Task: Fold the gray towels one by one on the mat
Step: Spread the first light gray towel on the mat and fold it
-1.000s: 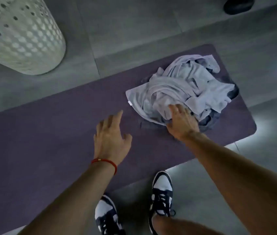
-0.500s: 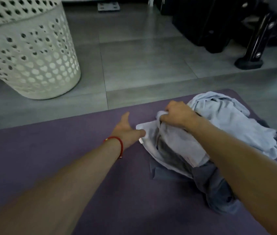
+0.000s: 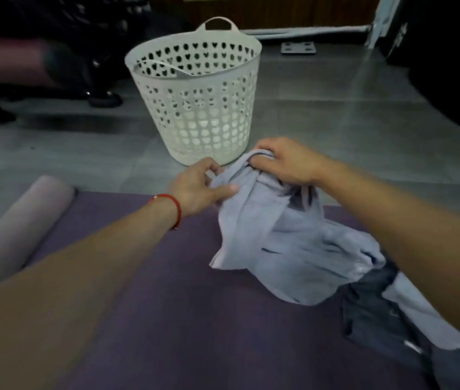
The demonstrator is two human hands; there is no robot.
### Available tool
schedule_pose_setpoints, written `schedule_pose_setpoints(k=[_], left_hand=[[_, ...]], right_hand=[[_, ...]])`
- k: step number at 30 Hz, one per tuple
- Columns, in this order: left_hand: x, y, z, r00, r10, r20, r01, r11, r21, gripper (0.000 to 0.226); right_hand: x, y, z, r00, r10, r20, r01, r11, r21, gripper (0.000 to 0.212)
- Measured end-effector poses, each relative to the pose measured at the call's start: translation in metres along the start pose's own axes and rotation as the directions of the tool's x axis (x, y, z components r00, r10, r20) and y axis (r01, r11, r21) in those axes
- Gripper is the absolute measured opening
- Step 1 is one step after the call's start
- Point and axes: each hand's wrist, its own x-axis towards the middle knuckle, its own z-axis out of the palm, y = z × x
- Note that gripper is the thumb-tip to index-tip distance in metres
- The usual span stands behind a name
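Note:
A light gray towel [image 3: 288,249] hangs lifted above the purple mat [image 3: 184,319], bunched at its top. My right hand [image 3: 285,161] grips the bunched top edge. My left hand [image 3: 200,187], with a red string at the wrist, pinches the towel's left side between thumb and fingers. Under the right forearm, more towels lie in a heap on the mat: a dark gray one [image 3: 375,313] and another light one [image 3: 420,313].
A white perforated laundry basket [image 3: 198,99] stands on the gray tile floor just beyond the mat. The mat's rolled end [image 3: 18,229] lies at the left. Dark furniture and a chair base [image 3: 102,99] sit at the back.
The view has tilted up. My right hand has lifted the light towel off the heap. My left hand has come across and taken hold of the towel's left side.

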Motion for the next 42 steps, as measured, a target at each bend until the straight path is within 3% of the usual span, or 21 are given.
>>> schedule_pose_setpoints(k=[4, 9, 11, 15, 19, 24, 27, 29, 32, 34, 37, 40, 42], left_hand=[[0.004, 0.008, -0.051, 0.993, 0.060, 0.100, -0.068, 0.995, 0.078, 0.033], [0.003, 0.009, -0.102, 0.989, 0.098, 0.108, -0.101, 0.994, 0.029, 0.027], [0.000, 0.000, -0.122, 0.990, 0.111, 0.082, -0.115, 0.993, 0.038, 0.033], [-0.026, -0.039, -0.149, 0.986, 0.150, 0.073, -0.162, 0.964, 0.212, 0.048], [-0.048, -0.093, -0.169, 0.975, 0.177, 0.133, -0.220, 0.840, 0.495, 0.061], [-0.042, -0.132, -0.188, 0.970, 0.217, 0.110, -0.234, 0.706, 0.669, 0.058], [-0.030, -0.140, -0.175, 0.971, 0.230, 0.060, -0.222, 0.787, 0.576, 0.053], [-0.024, -0.146, -0.159, 0.972, 0.231, -0.050, -0.183, 0.868, 0.462, 0.045], [-0.024, -0.145, -0.141, 0.975, 0.085, -0.204, -0.046, 0.982, 0.186, 0.028], [-0.027, -0.145, -0.132, 0.986, 0.056, -0.157, -0.030, 0.986, 0.165, 0.021], [-0.032, -0.158, -0.117, 0.993, 0.107, -0.057, -0.082, 0.942, 0.326, 0.013], [-0.055, -0.181, -0.095, 0.981, -0.063, 0.181, -0.040, 0.858, 0.512, 0.008], [-0.079, -0.197, -0.078, 0.941, -0.140, 0.307, -0.022, 0.883, 0.469, 0.009]], right_hand=[[0.016, -0.024, 0.001, 0.998, -0.037, -0.055, 0.030, 0.992, -0.123, 0.046], [0.022, -0.047, -0.006, 0.992, -0.124, -0.002, 0.115, 0.929, -0.351, 0.034], [0.030, -0.058, 0.001, 0.988, -0.149, -0.026, 0.132, 0.931, -0.339, 0.032], [0.048, -0.086, 0.034, 0.993, -0.118, -0.030, 0.104, 0.950, -0.296, 0.015], [0.043, -0.101, 0.068, 0.999, 0.035, 0.007, -0.030, 0.938, -0.344, 0.014], [0.026, -0.118, 0.067, 0.994, 0.092, 0.052, -0.064, 0.915, -0.400, 0.007], [0.019, -0.127, 0.042, 0.985, 0.147, 0.084, -0.095, 0.891, -0.444, 0.019], [0.011, -0.127, 0.027, 0.979, 0.187, 0.079, -0.131, 0.881, -0.455, 0.023], [-0.010, -0.118, 0.018, 0.958, 0.267, 0.109, -0.182, 0.852, -0.490, 0.028], [-0.027, -0.103, 0.021, 0.937, 0.339, 0.085, -0.255, 0.830, -0.497, 0.022], [-0.052, -0.069, 0.037, 0.917, 0.398, 0.034, -0.336, 0.814, -0.473, 0.026], [-0.067, -0.044, 0.060, 0.902, 0.424, 0.086, -0.362, 0.848, -0.386, 0.024], [-0.074, -0.027, 0.076, 0.875, 0.450, 0.180, -0.360, 0.852, -0.381, 0.021]])
